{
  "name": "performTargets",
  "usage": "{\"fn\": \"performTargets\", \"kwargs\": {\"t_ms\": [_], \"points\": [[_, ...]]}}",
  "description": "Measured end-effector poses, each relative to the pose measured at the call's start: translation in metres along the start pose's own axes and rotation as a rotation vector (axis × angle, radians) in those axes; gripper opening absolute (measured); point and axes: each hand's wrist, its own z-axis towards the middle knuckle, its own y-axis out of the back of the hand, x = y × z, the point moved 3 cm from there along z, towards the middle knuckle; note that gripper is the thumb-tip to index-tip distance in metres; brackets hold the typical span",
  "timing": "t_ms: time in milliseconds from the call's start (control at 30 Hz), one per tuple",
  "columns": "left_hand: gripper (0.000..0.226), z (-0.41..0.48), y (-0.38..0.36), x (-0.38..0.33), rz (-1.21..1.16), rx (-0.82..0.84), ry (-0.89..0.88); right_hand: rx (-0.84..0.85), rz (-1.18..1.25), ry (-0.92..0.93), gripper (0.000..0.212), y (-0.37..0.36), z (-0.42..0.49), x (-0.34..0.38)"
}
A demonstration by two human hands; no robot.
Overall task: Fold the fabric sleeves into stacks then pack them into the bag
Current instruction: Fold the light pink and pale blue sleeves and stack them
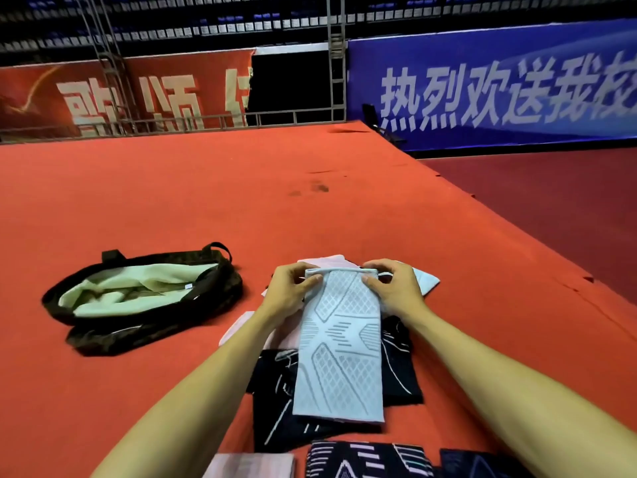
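Thumbs and forefingers of our left hand (293, 288) and right hand (393, 288) pinch the two far corners of the pale blue knitted fabric sleeve (341, 357), one at each end of its hem. From that grip the sleeve's long axis runs straight back toward us, its near end lying free on black line-patterned sleeves (275, 408). Folding it, we judge, means carrying the hem toward that end. Pink sleeves (241, 326) peek out left of the blue sleeve. Further left, nearer our left hand, lies the open dark bag with pale green lining (103, 339). Beyond the sleeve, a blue banner (499, 94) reads 热烈欢送我校. The sleeve itself shows no legible label.
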Motion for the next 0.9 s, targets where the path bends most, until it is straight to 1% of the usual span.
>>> {"fn": "performTargets", "kwargs": {"t_ms": [67, 167, 300, 400, 500, 633, 700, 767, 800, 900], "points": [[0.009, 0.005, 0.000, 0.006, 0.006, -0.001, 0.009, 0.023, -0.014, -0.027, 0.021, -0.003, 0.001, -0.008], [0.011, 0.005, 0.000, 0.006, -0.004, -0.011, 0.008, 0.017, -0.013, -0.021, 0.026, -0.004, 0.000, -0.008], [0.013, -0.001, 0.005, -0.007, -0.040, 0.008, -0.018, -0.018, 0.025, -0.013, 0.025, 0.001, -0.005, 0.012], [0.012, -0.009, 0.019, -0.027, -0.012, 0.022, -0.102, -0.024, 0.088, 0.060, 0.025, 0.012, -0.014, 0.042], [0.012, -0.030, 0.029, -0.047, -0.014, 0.033, -0.190, 0.017, 0.106, 0.172, 0.028, 0.023, -0.039, 0.066], [0.014, -0.074, 0.038, -0.041, -0.013, 0.121, -0.271, 0.138, 0.000, 0.262, 0.036, 0.023, -0.091, 0.068], [0.014, -0.094, 0.042, -0.034, 0.029, 0.147, -0.342, 0.193, -0.074, 0.335, 0.030, 0.021, -0.110, 0.062], [0.007, -0.112, 0.043, -0.028, 0.112, 0.169, -0.397, 0.246, -0.170, 0.437, 0.018, 0.020, -0.123, 0.060], [0.009, -0.120, 0.043, -0.025, 0.151, 0.189, -0.408, 0.281, -0.219, 0.477, 0.016, 0.020, -0.128, 0.060], [0.012, -0.138, 0.039, -0.012, 0.341, 0.282, -0.451, 0.386, -0.333, 0.532, 0.017, 0.021, -0.137, 0.055]]}}
